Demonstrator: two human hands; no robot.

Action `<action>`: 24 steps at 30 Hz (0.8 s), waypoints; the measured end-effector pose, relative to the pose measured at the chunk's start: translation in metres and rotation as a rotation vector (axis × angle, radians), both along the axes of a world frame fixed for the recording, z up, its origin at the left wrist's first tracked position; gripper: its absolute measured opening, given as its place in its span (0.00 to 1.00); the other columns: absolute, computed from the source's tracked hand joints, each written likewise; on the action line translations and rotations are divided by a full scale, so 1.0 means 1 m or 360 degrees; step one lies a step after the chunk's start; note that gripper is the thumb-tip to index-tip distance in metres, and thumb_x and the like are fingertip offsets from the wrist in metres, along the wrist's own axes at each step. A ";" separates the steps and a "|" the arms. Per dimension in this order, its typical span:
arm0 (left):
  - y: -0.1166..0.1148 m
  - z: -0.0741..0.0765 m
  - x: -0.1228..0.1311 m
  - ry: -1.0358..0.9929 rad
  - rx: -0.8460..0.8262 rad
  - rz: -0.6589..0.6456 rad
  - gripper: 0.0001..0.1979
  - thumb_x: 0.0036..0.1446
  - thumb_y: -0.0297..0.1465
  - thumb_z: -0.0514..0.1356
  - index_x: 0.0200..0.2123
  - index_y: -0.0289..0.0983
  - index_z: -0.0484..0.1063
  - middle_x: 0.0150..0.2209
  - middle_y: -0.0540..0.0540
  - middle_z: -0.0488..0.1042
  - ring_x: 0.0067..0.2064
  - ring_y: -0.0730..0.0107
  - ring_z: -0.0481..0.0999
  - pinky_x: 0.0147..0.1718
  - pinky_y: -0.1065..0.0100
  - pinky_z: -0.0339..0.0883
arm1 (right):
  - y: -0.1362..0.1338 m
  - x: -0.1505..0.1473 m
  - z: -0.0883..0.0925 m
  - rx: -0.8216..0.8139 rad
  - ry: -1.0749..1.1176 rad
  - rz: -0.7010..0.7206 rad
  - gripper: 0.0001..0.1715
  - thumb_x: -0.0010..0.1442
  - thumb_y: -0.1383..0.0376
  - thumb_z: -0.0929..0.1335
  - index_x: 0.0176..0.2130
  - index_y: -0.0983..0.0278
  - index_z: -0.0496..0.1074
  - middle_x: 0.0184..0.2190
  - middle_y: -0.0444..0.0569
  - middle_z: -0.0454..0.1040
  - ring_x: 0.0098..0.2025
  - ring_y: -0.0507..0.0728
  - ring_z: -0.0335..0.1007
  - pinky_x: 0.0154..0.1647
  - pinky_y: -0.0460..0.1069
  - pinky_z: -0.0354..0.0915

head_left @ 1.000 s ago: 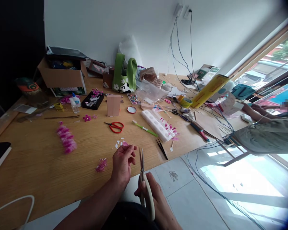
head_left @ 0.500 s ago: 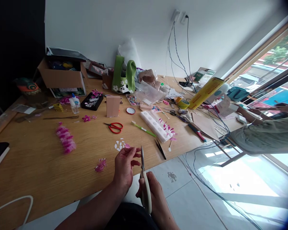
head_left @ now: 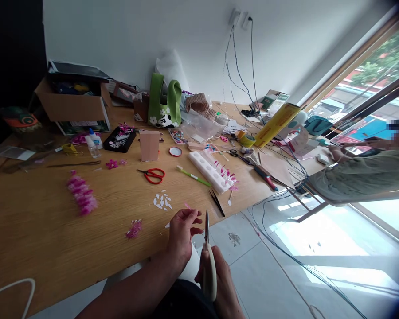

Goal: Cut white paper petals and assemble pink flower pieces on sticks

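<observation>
Both hands now sit lower in the frame. Bottom centre, the right hand (head_left: pixel 220 285) grips the cream scissors (head_left: pixel 209 263), blades together and pointing up; the left hand (head_left: pixel 182 232) draws its fingertips together beside the blade, and I cannot tell whether it holds a scrap. Beyond, cut white petals (head_left: pixel 162 201) already lie on the table (head_left: pixel 53 239), with a finished pink string (head_left: pixel 80 195) at far left.

Hands (head_left: pixel 180 235) (head_left: pixel 222 285) x2, cream scissors (head_left: pixel 209 269) x1, red scissors (head_left: pixel 152 175) x1.

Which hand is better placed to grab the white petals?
Left, likely. The left hand is nearer the white petals; the right hand is full with the scissors.
</observation>
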State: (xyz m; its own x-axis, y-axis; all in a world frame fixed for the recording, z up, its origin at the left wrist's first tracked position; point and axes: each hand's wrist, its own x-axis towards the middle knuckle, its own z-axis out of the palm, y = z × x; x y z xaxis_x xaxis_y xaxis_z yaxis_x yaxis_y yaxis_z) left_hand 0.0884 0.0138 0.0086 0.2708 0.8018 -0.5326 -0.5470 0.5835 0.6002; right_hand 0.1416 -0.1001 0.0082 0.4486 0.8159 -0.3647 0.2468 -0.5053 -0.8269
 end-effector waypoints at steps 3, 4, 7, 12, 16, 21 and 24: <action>0.001 0.000 0.000 0.0035 0.0047 0.0025 0.15 0.35 0.34 0.72 0.25 0.34 0.72 0.29 0.48 0.75 0.26 0.76 0.69 0.17 0.75 0.62 | -0.002 0.011 -0.007 -0.0034 -0.0058 -0.0028 0.30 0.59 0.37 0.56 0.27 0.58 0.57 0.19 0.44 0.70 0.23 0.55 0.67 0.27 0.49 0.60; 0.003 0.000 -0.001 0.0040 0.0073 0.0034 0.15 0.36 0.34 0.72 0.25 0.34 0.72 0.29 0.48 0.74 0.26 0.76 0.68 0.17 0.76 0.61 | -0.001 0.017 -0.008 -0.0077 -0.0142 -0.0019 0.28 0.58 0.38 0.58 0.28 0.58 0.57 0.19 0.44 0.70 0.23 0.56 0.68 0.27 0.49 0.60; 0.007 0.002 -0.009 0.0049 0.0181 0.0039 0.14 0.38 0.34 0.71 0.26 0.34 0.72 0.29 0.48 0.74 0.26 0.77 0.68 0.17 0.77 0.60 | 0.012 0.036 -0.006 -0.0235 -0.0655 0.0090 0.24 0.58 0.43 0.63 0.28 0.58 0.57 0.21 0.45 0.71 0.26 0.59 0.70 0.27 0.49 0.57; 0.008 0.007 -0.022 0.0117 0.0311 -0.0023 0.14 0.41 0.35 0.70 0.27 0.34 0.70 0.31 0.43 0.79 0.26 0.74 0.71 0.16 0.77 0.61 | 0.058 0.054 0.008 -0.0344 -0.1310 0.0419 0.11 0.64 0.57 0.62 0.32 0.61 0.60 0.29 0.50 0.75 0.34 0.59 0.74 0.29 0.47 0.53; 0.005 0.008 -0.028 0.0188 0.0425 -0.0082 0.14 0.43 0.35 0.69 0.27 0.35 0.69 0.27 0.43 0.79 0.23 0.74 0.70 0.14 0.76 0.60 | 0.095 0.051 0.008 -0.0273 -0.1413 0.0493 0.08 0.63 0.62 0.63 0.32 0.63 0.64 0.33 0.54 0.75 0.37 0.60 0.74 0.30 0.48 0.53; 0.009 0.002 -0.034 0.0312 0.0549 -0.0099 0.12 0.46 0.36 0.68 0.26 0.35 0.69 0.25 0.45 0.78 0.19 0.77 0.65 0.12 0.77 0.56 | 0.115 0.051 0.005 -0.0219 -0.1382 0.0544 0.07 0.59 0.63 0.65 0.32 0.65 0.69 0.35 0.57 0.74 0.37 0.60 0.72 0.32 0.49 0.56; 0.014 -0.004 -0.036 0.0419 0.0589 -0.0074 0.12 0.47 0.37 0.67 0.26 0.35 0.69 0.25 0.46 0.77 0.18 0.78 0.63 0.12 0.77 0.53 | 0.113 0.055 0.012 -0.0141 -0.1315 0.0563 0.09 0.61 0.65 0.65 0.32 0.65 0.72 0.36 0.55 0.73 0.38 0.58 0.71 0.36 0.49 0.59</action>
